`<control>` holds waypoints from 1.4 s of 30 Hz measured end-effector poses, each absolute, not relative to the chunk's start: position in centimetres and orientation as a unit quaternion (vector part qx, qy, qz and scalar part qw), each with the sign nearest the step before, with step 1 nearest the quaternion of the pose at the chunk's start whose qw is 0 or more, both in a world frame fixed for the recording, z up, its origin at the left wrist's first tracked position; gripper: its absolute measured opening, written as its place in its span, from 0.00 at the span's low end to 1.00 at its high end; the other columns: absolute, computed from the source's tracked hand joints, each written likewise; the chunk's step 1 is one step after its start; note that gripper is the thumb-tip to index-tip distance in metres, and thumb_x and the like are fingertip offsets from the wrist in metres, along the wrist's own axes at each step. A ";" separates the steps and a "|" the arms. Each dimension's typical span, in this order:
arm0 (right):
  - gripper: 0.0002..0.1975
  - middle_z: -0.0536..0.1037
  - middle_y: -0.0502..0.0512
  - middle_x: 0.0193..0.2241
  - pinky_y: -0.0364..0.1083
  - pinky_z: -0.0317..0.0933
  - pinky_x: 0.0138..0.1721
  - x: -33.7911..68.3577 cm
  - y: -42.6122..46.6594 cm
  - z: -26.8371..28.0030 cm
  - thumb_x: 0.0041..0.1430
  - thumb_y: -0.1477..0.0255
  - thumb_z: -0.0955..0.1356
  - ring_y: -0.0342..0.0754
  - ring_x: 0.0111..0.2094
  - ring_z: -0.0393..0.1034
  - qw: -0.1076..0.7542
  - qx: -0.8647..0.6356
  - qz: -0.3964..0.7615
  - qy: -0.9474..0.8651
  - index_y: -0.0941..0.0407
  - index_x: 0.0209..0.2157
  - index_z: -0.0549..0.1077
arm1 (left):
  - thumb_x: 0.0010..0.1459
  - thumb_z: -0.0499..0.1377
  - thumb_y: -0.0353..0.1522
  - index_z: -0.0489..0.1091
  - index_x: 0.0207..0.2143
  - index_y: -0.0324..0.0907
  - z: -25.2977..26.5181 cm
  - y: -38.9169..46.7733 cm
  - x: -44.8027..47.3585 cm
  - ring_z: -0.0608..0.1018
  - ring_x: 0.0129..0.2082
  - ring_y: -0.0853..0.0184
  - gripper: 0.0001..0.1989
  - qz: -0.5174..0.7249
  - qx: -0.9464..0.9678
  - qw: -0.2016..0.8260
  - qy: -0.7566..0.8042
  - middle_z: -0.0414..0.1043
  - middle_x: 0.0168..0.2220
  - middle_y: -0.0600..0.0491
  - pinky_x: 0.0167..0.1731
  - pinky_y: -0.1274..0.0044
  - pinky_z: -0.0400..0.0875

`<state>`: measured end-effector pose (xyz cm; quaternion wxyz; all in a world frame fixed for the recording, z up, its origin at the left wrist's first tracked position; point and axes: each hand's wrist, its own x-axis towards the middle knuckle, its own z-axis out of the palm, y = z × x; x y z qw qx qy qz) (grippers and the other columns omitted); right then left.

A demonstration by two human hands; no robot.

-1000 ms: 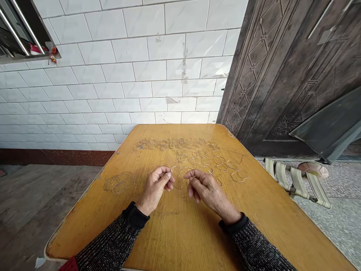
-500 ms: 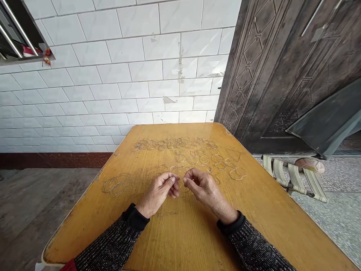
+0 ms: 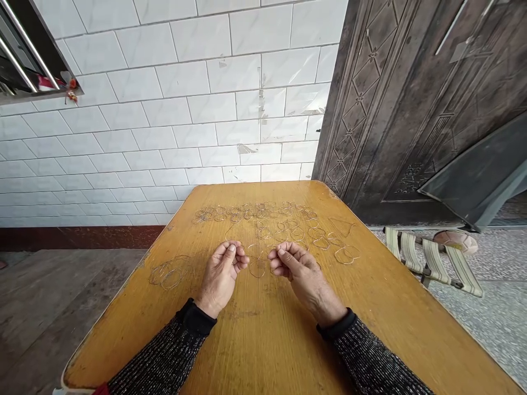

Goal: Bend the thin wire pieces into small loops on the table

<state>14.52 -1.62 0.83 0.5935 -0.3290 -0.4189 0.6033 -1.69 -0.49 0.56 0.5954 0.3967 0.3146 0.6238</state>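
Near the middle of the table, my left hand (image 3: 220, 271) pinches thin wire between thumb and fingers; a fine strand appears to curve up from its fingertips. Opposite it, my right hand (image 3: 302, 277) has thumb and forefinger pressed together on a thin wire bent into round loops (image 3: 257, 276). These loops show in the gap between the two hands. The wire is so fine that its full path cannot be made out, and the right hand hides part of it.
Looped wire pieces (image 3: 247, 212) lie in rows across the far half of the wooden table (image 3: 263, 345). A loose wire coil (image 3: 171, 277) rests at the left. Right of the table stands a striped folding stool (image 3: 432, 260); behind is a tiled wall (image 3: 185, 112).
My hands have moved apart, mostly by my left hand shifting left and slightly up. The wire loops between them show more openly now.
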 end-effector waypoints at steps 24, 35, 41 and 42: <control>0.11 0.72 0.48 0.23 0.38 0.62 0.25 14.3 -2.0 0.8 0.48 0.64 0.70 0.37 0.22 0.66 0.552 -0.284 0.651 -0.437 0.57 0.28 0.69 | 0.47 0.63 0.28 0.70 0.32 0.37 0.1 -1.0 -0.9 0.75 0.27 0.74 0.07 0.572 0.299 0.695 0.316 0.74 0.28 0.52 0.29 0.83 0.70; 0.11 0.73 0.46 0.21 0.37 0.61 0.23 13.8 -2.1 0.8 0.48 0.64 0.70 0.37 0.20 0.66 0.562 -0.268 0.664 -0.414 0.57 0.28 0.68 | 0.47 0.63 0.30 0.70 0.31 0.39 0.3 -1.7 -0.4 0.72 0.21 0.77 0.08 0.537 0.268 0.751 0.274 0.70 0.23 0.57 0.23 0.86 0.68; 0.12 0.72 0.47 0.21 0.37 0.61 0.22 13.8 -2.1 1.1 0.46 0.63 0.71 0.37 0.19 0.65 0.562 -0.264 0.677 -0.396 0.57 0.26 0.68 | 0.46 0.64 0.30 0.70 0.31 0.39 0.3 -1.6 -0.3 0.70 0.20 0.79 0.08 0.538 0.282 0.753 0.254 0.68 0.22 0.59 0.23 0.87 0.66; 0.12 0.72 0.47 0.22 0.37 0.61 0.22 13.8 -2.1 1.1 0.46 0.64 0.71 0.37 0.20 0.66 0.557 -0.258 0.681 -0.400 0.57 0.27 0.69 | 0.46 0.64 0.30 0.70 0.31 0.39 0.3 -1.5 -0.4 0.70 0.20 0.79 0.08 0.538 0.284 0.753 0.251 0.67 0.22 0.59 0.23 0.87 0.66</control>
